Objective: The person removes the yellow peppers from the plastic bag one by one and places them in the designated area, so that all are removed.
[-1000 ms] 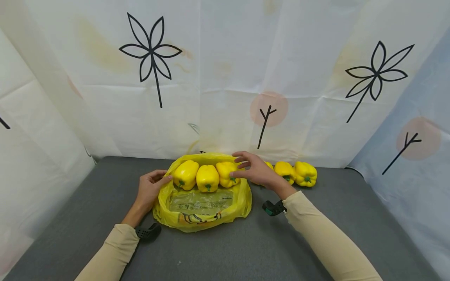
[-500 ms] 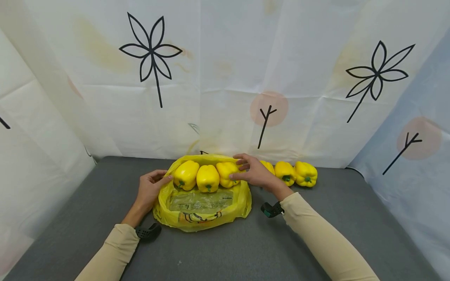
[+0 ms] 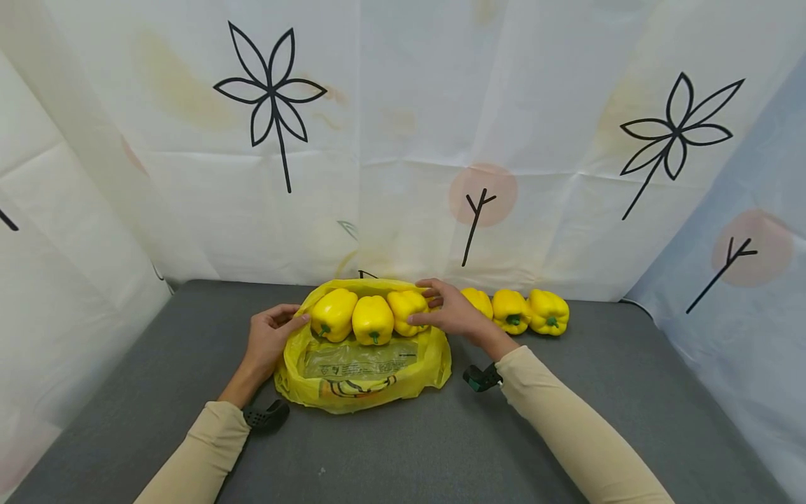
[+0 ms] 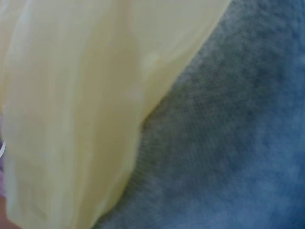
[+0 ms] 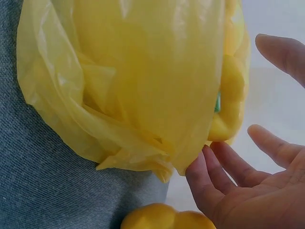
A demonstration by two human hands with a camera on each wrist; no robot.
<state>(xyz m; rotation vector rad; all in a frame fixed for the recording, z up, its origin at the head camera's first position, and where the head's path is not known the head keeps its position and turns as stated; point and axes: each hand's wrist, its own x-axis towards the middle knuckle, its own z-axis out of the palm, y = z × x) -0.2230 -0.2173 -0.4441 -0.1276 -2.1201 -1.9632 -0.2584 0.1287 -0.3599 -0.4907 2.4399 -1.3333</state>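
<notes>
A yellow plastic bag [image 3: 362, 395] lies spread on the table with its mouth facing up. Inside, along its back, three yellow bell peppers [image 3: 373, 318] sit side by side. My left hand [image 3: 264, 339] pinches the bag's left rim, thumb inside; the left wrist view is mostly filled by blurred bag film [image 4: 71, 105]. At the right rim is my right hand [image 3: 455, 309], its thumb by the rightmost pepper. In the right wrist view that hand [image 5: 262, 191] has loosely spread fingers, the lower ones touching the bag's edge beside a pepper [image 5: 231, 105].
Three more yellow bell peppers [image 3: 548, 312] stand in a row on the grey table [image 3: 403, 462], right of the bag; my right hand partly covers the nearest. Behind the table hangs a white cloth [image 3: 403, 140] printed with plant drawings.
My right hand has shifted slightly left and lower along the bag's right rim, uncovering more of the nearest outside pepper. The left hand and the peppers stay as they were.
</notes>
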